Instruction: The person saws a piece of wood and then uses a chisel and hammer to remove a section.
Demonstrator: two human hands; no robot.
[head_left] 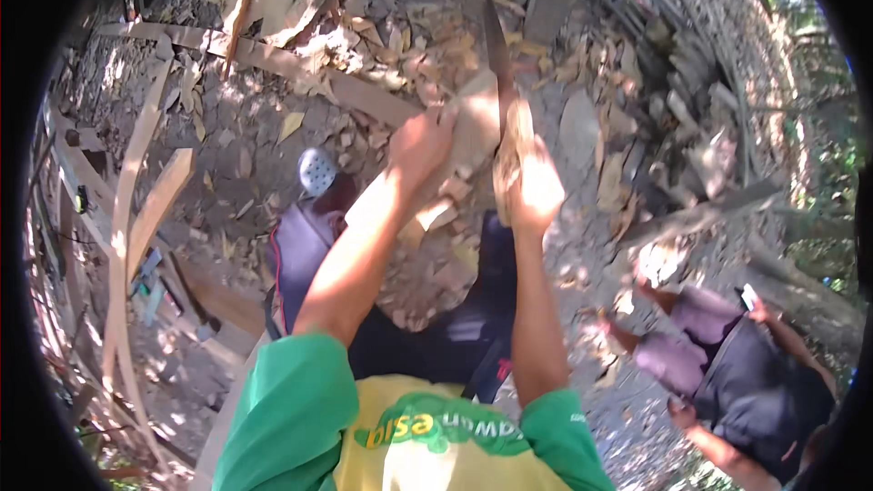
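My left hand (pixel 421 147) is closed on a pale, flat piece of wood (pixel 476 123), which stands out in front of me above the ground. In my right hand (pixel 535 189) is a machete (pixel 496 41), gripped by its light wooden handle (pixel 517 132). Its dark, narrow blade points away from me, close along the right side of the wood. Whether the blade touches the wood, I cannot tell. The fingers of both hands are partly hidden. Wood chips (pixel 438 215) lie below, between my legs.
A white dotted shoe (pixel 316 172) shows beside my left leg. Long wooden strips (pixel 136 191) lean at the left, and a plank (pixel 364 95) lies ahead among dry leaves. Another person (pixel 737 364) sits at the lower right, near a log (pixel 700 211).
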